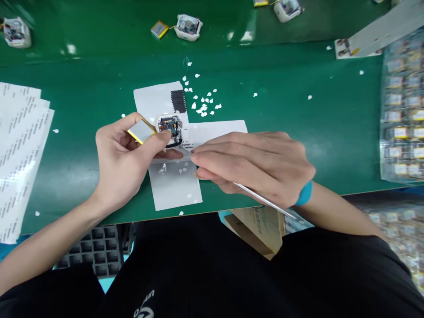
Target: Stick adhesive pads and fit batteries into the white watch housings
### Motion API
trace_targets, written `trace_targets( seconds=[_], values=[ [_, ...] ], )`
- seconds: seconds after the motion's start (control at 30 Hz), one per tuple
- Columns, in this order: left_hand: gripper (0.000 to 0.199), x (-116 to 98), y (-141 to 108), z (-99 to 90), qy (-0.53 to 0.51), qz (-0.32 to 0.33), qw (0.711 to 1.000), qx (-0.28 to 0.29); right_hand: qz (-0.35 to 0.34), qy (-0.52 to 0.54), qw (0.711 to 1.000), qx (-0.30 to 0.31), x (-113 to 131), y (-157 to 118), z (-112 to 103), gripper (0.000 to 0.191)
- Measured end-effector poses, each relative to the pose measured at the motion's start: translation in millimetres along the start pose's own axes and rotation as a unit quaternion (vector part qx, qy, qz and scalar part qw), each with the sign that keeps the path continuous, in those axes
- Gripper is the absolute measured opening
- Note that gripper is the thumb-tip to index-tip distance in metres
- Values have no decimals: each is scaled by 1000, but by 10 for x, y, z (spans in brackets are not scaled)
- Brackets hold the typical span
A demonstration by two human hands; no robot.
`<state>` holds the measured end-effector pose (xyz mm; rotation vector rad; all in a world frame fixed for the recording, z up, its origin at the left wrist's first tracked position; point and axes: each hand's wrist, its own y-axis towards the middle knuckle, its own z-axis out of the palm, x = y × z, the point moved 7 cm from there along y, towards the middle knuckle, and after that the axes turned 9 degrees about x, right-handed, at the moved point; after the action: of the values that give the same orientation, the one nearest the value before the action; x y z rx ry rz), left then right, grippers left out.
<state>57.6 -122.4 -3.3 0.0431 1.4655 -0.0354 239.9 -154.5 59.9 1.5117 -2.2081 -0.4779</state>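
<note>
My left hand [122, 163] holds a small white plastic housing [169, 128] with an exposed circuit board [170, 126], its thumb pressed on the board's near edge. A flat silver pouch battery [141, 131] with yellow edging lies between the fingers of that hand, wired to the housing as far as I can tell. My right hand [251, 168] grips a long thin metal tool [265, 201], probably a pick or tweezers. Its tip [181, 148] reaches the housing's lower edge. Part of the housing is hidden by my left thumb.
Peeled white backing sheets [172, 185] lie under my hands on the green bench mat [265, 88], with small white dots scattered nearby. Printed label sheets [23, 150] lie left. A plastic bag of batteries [402, 106] lies right. Similar units [188, 27] stand farther off.
</note>
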Motion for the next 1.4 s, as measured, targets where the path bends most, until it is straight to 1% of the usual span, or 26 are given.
trace_targets(
  seconds=[0.13, 0.2, 0.27, 0.33, 0.47, 0.57, 0.63, 0.83, 0.93, 1.1, 1.23, 1.33, 1.4],
  values=[
    [21, -8, -7, 3, 17, 0, 1000, -1, 6, 22, 1000, 5, -50, 2, -6, 11],
    [21, -15, -11, 2, 27, -3, 1000, -5, 0, 25, 1000, -11, -61, 2, -25, 9],
    [22, -24, -12, 11, 30, -1, 1000, -1, -2, 24, 999, -31, -72, 8, -37, 12],
    [22, -29, -9, 26, 29, 1, 1000, 8, 9, 16, 999, -34, -89, 26, -19, 14],
    [20, -14, -4, 44, 24, -13, 1000, 15, 34, -1, 998, -60, -131, 57, -5, 19],
    [20, 6, -3, 40, 12, -29, 999, 12, 35, 5, 996, -77, -164, 58, 7, 22],
    [20, 16, -4, 35, 0, -38, 999, 12, 32, 18, 996, -84, -186, 47, 13, 24],
    [22, 24, -15, 31, 0, -62, 998, 12, 37, 81, 991, -104, -235, 15, 26, 17],
    [22, 8, -12, 53, -15, -58, 998, 17, 39, 81, 990, -104, -235, 20, 53, 21],
    [20, -2, -9, 73, -31, -59, 998, 14, 22, 87, 990, -111, -241, 16, 64, 26],
    [18, 9, -5, 67, -36, -70, 997, 9, 20, 76, 992, -96, -252, 19, 44, 21],
    [20, 39, 2, 52, -50, -82, 995, 0, 14, 57, 993, -104, -234, 24, 0, 22],
    [23, 39, 7, 50, -51, -71, 996, 3, 12, 54, 994, -91, -220, 40, 10, 17]
  ],
)
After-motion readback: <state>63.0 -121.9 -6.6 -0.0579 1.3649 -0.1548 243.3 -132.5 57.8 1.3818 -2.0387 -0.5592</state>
